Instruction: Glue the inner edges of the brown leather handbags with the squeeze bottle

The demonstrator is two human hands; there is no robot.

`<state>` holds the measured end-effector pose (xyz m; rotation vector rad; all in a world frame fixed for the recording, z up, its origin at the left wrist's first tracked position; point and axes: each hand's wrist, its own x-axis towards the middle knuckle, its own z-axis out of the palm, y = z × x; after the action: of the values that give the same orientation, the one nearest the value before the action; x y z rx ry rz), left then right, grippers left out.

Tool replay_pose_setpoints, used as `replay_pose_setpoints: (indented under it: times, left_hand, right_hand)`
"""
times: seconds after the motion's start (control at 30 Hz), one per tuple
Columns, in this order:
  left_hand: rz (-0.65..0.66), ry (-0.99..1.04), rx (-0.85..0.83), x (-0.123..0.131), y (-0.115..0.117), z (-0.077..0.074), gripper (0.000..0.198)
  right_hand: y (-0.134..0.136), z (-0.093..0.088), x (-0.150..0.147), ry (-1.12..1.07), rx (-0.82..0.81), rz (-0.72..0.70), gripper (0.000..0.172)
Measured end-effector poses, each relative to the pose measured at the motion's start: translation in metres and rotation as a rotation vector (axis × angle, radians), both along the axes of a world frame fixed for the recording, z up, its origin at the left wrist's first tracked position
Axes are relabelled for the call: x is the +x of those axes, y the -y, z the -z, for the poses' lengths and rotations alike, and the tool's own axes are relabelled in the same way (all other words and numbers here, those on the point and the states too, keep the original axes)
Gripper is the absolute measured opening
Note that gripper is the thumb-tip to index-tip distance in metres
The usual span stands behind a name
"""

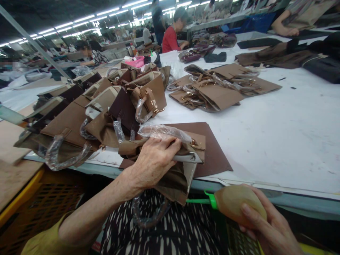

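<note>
My left hand (pixel 154 161) is closed on a tan-brown handbag (pixel 172 175) that hangs over the near table edge, its handle wrapped in clear plastic (pixel 162 131). The bag lies partly on a dark brown leather sheet (pixel 212 148). My right hand (pixel 268 226) is below the table edge at the lower right, wrapped round a tan squeeze bottle (pixel 236 203) with a green nozzle (pixel 204 200) that points left toward the bag.
A row of brown handbags (pixel 87 113) with plastic-wrapped handles crowds the left of the white table (pixel 287 134). A pile of flat bag pieces (pixel 220 88) lies at the centre back. Dark leather pieces (pixel 297 53) lie far right. Other people work at far tables. An orange crate (pixel 39 209) stands lower left.
</note>
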<state>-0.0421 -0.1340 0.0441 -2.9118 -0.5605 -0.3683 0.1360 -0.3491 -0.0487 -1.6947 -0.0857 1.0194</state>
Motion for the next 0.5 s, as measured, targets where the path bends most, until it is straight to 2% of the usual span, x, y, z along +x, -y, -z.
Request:
replay_pose_setpoints:
  times: [0.23, 0.5]
  left_hand:
    - [0.017, 0.03, 0.012, 0.0006, -0.0009, -0.0023, 0.027]
    - [0.021, 0.049, 0.026, -0.0002, -0.0014, -0.0006, 0.033]
  right_hand:
    - [0.0013, 0.0001, -0.0057, -0.13, 0.05, 0.118, 0.061]
    - [0.0028, 0.0019, -0.0096, -0.172, 0.071, 0.15, 0.057]
